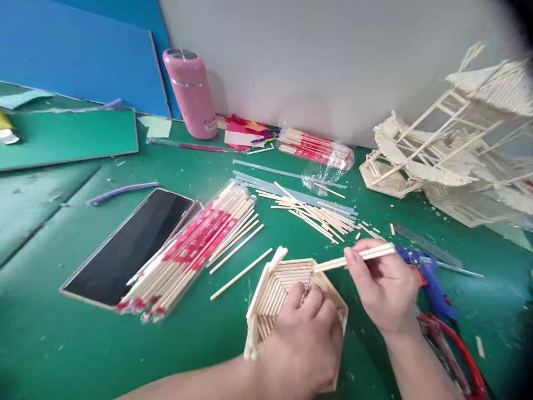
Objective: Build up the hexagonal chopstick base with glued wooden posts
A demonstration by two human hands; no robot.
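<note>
A hexagonal frame of stacked wooden sticks (268, 289) lies on the green table, with raised pairs of sticks along its left edge. My left hand (302, 339) covers its near part, fingers curled and pressed onto it; the fingertips are hidden. Pinched between the thumb and fingers of my right hand (385, 283) is a pair of wooden sticks (353, 257), whose left end meets the frame's upper right edge. Just left of the frame lies a single loose stick (241, 274).
Loose sticks (316, 214) and packed sticks (195, 239) lie beyond, by a smartphone (133, 244). A blue glue gun (435, 286) and red-handled pliers (462, 350) sit right. A pink flask (191, 94) and a stick model tower (441, 144) stand at the back.
</note>
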